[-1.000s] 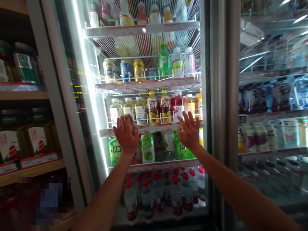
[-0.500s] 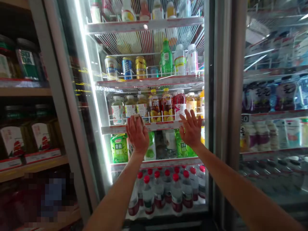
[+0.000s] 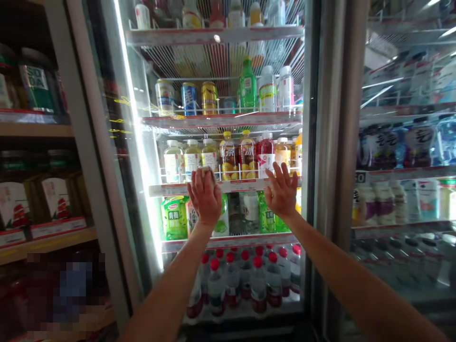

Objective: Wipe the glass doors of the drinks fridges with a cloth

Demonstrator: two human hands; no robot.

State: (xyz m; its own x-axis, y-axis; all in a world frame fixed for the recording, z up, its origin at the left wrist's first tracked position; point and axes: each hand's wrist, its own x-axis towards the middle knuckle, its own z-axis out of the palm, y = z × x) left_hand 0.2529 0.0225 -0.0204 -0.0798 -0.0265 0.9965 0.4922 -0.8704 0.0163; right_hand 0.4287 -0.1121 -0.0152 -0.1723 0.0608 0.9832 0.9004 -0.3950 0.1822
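Note:
My left hand (image 3: 205, 198) is closed over a pale, crumpled cloth (image 3: 208, 171), only a bit of which shows past the fingertips. The hand is raised in front of a lit drinks fridge, before the edge of its middle shelf (image 3: 174, 189). To its right, my right hand (image 3: 282, 192) is held up with fingers spread and nothing in it. Reflections suggest a glass door (image 3: 121, 111) between my hands and the drinks; contact with it is hard to make out. Behind my hands stand tea bottles (image 3: 228, 154) and a red drink bottle (image 3: 266, 147).
Red-capped bottles (image 3: 258, 285) fill the fridge bottom, with cans (image 3: 209, 99) higher up. A metal door frame (image 3: 338, 142) runs down the right, beside another stocked fridge (image 3: 402, 199). At left, wooden shelves (image 3: 42, 130) carry large bottles.
The view has shifted slightly. My left hand has moved a little to the right with the cloth; my right hand stays spread in nearly the same place.

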